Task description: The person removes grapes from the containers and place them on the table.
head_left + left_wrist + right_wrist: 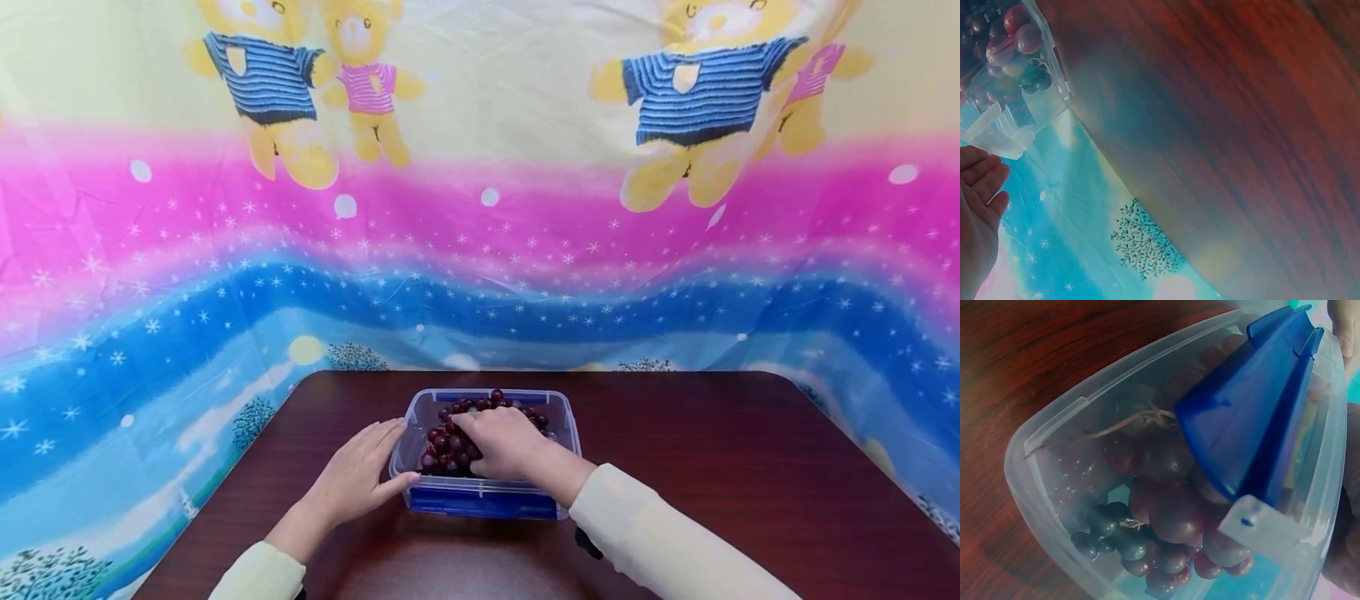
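Observation:
A clear plastic food container (573,433) stands on the table with dark red grapes (446,446) inside. Reaching over its front wall, my right hand (506,442) grips the grapes, thumb and forefinger on either side of some; its other fingertips are hidden among them. My left hand (360,467) rests with straight fingers against the container's left side, thumb along the front left corner. The right wrist view gives the grapes (1175,512) through the clear wall, below a blue latch flap (1241,406). In the left wrist view, the left hand's fingers (988,184) lie beside a clear latch (997,131).
The container sits near the middle of a dark brown wooden table (690,483) with rounded far corners. Behind the table and along its sides hangs a cloth (480,250) printed with bears, snowflakes and trees.

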